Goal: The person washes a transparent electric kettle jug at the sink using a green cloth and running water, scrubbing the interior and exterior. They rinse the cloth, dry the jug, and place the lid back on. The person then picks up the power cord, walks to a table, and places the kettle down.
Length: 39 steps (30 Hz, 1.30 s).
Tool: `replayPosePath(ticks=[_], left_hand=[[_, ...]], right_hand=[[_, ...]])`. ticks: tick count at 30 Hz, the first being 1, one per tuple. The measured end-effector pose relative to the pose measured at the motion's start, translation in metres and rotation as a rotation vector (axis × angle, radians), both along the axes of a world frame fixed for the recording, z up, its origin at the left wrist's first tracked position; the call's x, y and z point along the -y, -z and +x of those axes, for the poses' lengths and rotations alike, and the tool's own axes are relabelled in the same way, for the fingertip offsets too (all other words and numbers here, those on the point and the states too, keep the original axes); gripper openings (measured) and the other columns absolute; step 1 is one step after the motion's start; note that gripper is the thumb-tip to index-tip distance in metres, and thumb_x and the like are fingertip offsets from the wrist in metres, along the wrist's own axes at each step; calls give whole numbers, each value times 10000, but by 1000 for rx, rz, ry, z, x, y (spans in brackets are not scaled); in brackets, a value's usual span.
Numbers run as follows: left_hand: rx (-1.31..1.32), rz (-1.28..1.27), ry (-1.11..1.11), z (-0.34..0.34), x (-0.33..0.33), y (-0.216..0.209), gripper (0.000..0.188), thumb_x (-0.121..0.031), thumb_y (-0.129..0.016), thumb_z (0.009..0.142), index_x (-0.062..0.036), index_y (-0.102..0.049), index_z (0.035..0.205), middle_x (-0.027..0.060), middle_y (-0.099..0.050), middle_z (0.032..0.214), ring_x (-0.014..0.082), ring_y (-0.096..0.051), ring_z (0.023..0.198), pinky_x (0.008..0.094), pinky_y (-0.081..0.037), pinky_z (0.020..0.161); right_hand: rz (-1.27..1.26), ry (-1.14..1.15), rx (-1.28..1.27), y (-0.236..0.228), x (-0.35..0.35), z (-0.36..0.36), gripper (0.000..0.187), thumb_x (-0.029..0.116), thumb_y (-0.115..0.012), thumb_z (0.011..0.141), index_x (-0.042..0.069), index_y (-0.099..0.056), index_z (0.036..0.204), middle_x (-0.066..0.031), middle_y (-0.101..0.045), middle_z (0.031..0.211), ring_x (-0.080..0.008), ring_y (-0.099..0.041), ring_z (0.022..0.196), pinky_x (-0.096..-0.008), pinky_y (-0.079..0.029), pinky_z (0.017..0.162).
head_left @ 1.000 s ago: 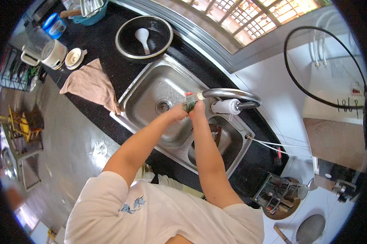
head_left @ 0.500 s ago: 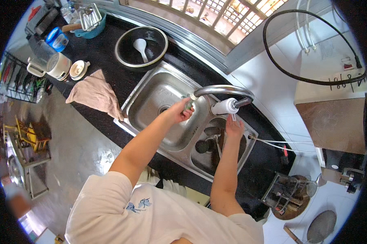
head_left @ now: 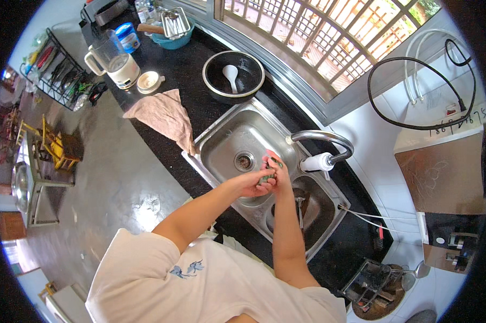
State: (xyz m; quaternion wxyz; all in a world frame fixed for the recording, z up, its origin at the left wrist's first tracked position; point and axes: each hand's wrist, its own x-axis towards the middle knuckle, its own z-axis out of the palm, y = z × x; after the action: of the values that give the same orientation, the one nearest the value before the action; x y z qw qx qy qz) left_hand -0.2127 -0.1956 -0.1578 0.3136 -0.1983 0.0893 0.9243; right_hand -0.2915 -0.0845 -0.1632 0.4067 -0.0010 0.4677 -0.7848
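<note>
Over the larger basin of the steel sink (head_left: 213, 134), my two hands meet. My left hand (head_left: 255, 184) is closed on a small dark-green thing (head_left: 270, 171), too covered by fingers to name its kind. Around the same thing, from the right, my right hand (head_left: 279, 175) is also closed. A curved chrome faucet (head_left: 326, 134) with a white cylindrical attachment (head_left: 317, 162) arches just beyond my hands. Whether water runs, I cannot tell. In the smaller basin (head_left: 324, 226), a long-handled utensil (head_left: 300, 212) is partly hidden by my right forearm.
Beyond the sink stands a black bowl (head_left: 248, 89) with a white spoon (head_left: 230, 78). To the left lie a pinkish cloth (head_left: 165, 116), a blender (head_left: 123, 71) and a round lid (head_left: 149, 82). A wire rack (head_left: 367, 280) is at the lower right.
My right hand has left the faucet's white attachment and joined my left over the large basin. My left hand has moved from beneath the spout toward me. The view has shifted.
</note>
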Motion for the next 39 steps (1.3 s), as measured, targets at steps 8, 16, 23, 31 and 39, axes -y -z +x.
replayPosePath(ticks=[8,16,23,31,39], left_hand=[[-411,-1100,200,8,13,10,278,-294,-573,886,-18,-547,899,66,-549,707,116,-511,565,261,-394,424],[-707,-1927,59,23,-1,101,299,-315,-523,884,-74,-655,1002,188,-662,996,384,-627,907,478,-483,785],[-321,-1947,462,57,-10,76,313,-323,-507,878,-89,-663,1015,177,-668,1023,326,-645,955,452,-507,789],[-453,-1615,445,47,102,25,732,-739,-574,727,-30,-667,880,114,-639,804,232,-627,748,364,-502,650],[18,-1080,-355,132,240,-34,463,-524,-437,939,-109,-588,1080,15,-588,809,111,-552,683,279,-475,575]], right_hand=[[626,-485,-842,-7,46,-16,296,260,-522,947,15,-632,823,-14,-516,614,-83,-477,604,-252,-396,561],[976,-182,-1221,62,63,10,413,298,-433,941,-23,-631,771,-238,-622,769,-414,-589,737,-483,-441,693],[1212,-91,-797,89,57,47,349,240,-452,857,-28,-676,851,-286,-627,940,-437,-607,884,-486,-465,811],[476,-232,-248,20,90,19,462,525,-465,933,165,-524,1217,-77,-516,1100,-193,-520,942,-402,-516,717],[382,-507,-297,-63,204,80,448,415,-403,992,15,-602,1033,-26,-629,792,-91,-606,719,-193,-473,592]])
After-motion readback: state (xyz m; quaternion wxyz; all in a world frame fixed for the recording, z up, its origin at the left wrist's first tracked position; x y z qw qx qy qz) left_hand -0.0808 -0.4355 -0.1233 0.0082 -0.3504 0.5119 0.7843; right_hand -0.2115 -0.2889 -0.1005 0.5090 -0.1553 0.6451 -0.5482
